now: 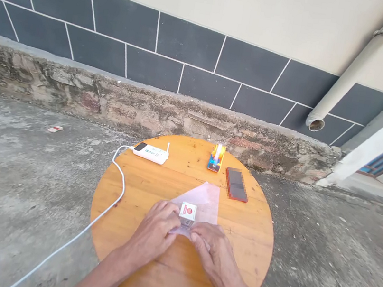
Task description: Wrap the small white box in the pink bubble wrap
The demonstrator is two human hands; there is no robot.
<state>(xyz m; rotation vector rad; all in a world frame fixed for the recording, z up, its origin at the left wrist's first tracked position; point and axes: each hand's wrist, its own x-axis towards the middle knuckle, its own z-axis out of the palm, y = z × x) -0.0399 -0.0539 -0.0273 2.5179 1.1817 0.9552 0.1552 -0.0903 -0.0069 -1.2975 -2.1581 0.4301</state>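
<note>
A small white box (pixel 188 211) with red print stands on a sheet of thin pinkish-white paper (pixel 207 196), one corner of which points away across the round wooden table. At the box's left side is my left hand (pixel 159 225), its fingers curled in and closed on the near left edge of the paper. My right hand (pixel 214 247) is at the near right of the box, thumb and fingers pinched together on the paper's near edge. The fingertips of both hands are partly hidden.
On the round table (pixel 109 236), a white device (pixel 150 153) with a white cable (pixel 93 222) lies at the back left. A yellow-and-blue tape dispenser (pixel 216 158) and a dark phone-like object with red edges (pixel 237 185) are at the back right. A tiled wall stands behind.
</note>
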